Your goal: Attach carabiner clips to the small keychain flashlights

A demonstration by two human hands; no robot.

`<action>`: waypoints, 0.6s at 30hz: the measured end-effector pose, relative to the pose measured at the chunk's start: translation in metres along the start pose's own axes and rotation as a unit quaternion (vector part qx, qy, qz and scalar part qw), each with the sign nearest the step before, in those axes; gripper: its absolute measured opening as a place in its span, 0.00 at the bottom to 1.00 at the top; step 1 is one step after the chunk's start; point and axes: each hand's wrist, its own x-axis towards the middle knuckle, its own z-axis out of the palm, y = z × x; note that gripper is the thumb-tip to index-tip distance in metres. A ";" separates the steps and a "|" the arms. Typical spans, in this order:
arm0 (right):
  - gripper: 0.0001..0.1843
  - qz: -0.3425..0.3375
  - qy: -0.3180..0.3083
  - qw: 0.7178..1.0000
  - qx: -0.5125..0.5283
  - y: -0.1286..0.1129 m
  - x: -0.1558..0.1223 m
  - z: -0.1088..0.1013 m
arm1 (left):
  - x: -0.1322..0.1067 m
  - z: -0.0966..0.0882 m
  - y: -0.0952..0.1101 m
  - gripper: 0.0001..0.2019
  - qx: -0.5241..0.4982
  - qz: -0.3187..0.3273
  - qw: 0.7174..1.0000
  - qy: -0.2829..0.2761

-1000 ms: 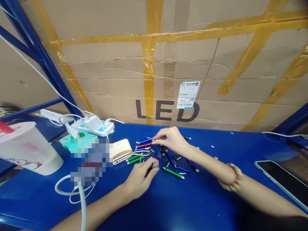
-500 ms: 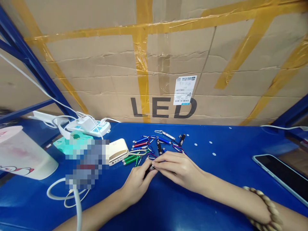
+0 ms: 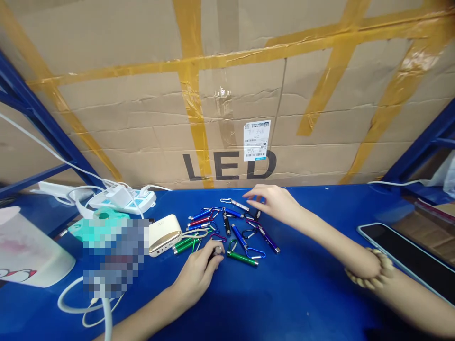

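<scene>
View: head, looking forward and down over the bench

Left hand (image 3: pixel 195 277): fingers curled closed around a small dark pen light (image 3: pixel 216 251), its pale metal end showing above the fingertips; grip appears firm

Right hand (image 3: pixel 275 203): open, fingers loosely extended, nothing held; hovers at the far edge of the pile, contact with any piece cannot be confirmed from this view

Right wrist: wears a bead bracelet (image 3: pixel 369 271)

Items: a pile of mini pen lights (image 3: pixel 232 232) in blue, green, red, purple, black and silver lies between the hands, on a blue table (image 3: pixel 320 293); several carry carabiner clips (image 3: pixel 256 253), some overlapping

Nearby: a cream and gold power bank (image 3: pixel 164 235) just left of the pile; a white power strip (image 3: pixel 121 199) beyond it; a smartphone (image 3: pixel 405 258) at right; a cardboard carton (image 3: pixel 227 109) behind

Handling note: clips appear liable to snag, so lifting one piece by its barrel, clear of its neighbours, seems the sound method
</scene>
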 end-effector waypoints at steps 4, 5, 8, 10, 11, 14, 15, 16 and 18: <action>0.09 0.072 -0.011 0.997 -0.041 0.034 0.014 0.018 | 0.007 0.007 0.023 0.08 0.010 0.059 0.998 -0.033; 0.09 0.078 -0.018 0.996 -0.042 0.037 0.015 0.023 | 0.009 0.009 0.029 0.08 0.008 0.059 0.997 -0.042; 0.07 0.083 -0.036 0.995 -0.031 0.038 0.016 0.033 | 0.015 0.017 0.040 0.07 -0.012 0.046 0.998 -0.044; 0.04 0.083 -0.044 0.995 -0.018 0.038 0.016 0.035 | 0.018 0.021 0.040 0.07 -0.037 0.026 0.998 -0.036; 0.04 0.083 -0.046 0.995 -0.011 0.039 0.017 0.036 | 0.019 0.023 0.039 0.07 -0.050 0.014 0.998 -0.034; 0.05 0.083 -0.050 0.995 0.007 0.044 0.018 0.038 | 0.020 0.024 0.031 0.07 -0.076 -0.014 0.997 -0.029; 0.04 0.084 -0.048 0.995 0.011 0.047 0.018 0.039 | 0.020 0.024 0.028 0.08 -0.082 -0.018 0.996 -0.025; 0.04 0.086 -0.046 0.995 0.014 0.049 0.019 0.040 | 0.020 0.022 0.026 0.08 -0.086 -0.020 0.996 -0.020; 0.04 0.094 -0.037 0.995 0.014 0.055 0.021 0.043 | 0.020 0.018 0.021 0.08 -0.083 -0.018 0.996 -0.010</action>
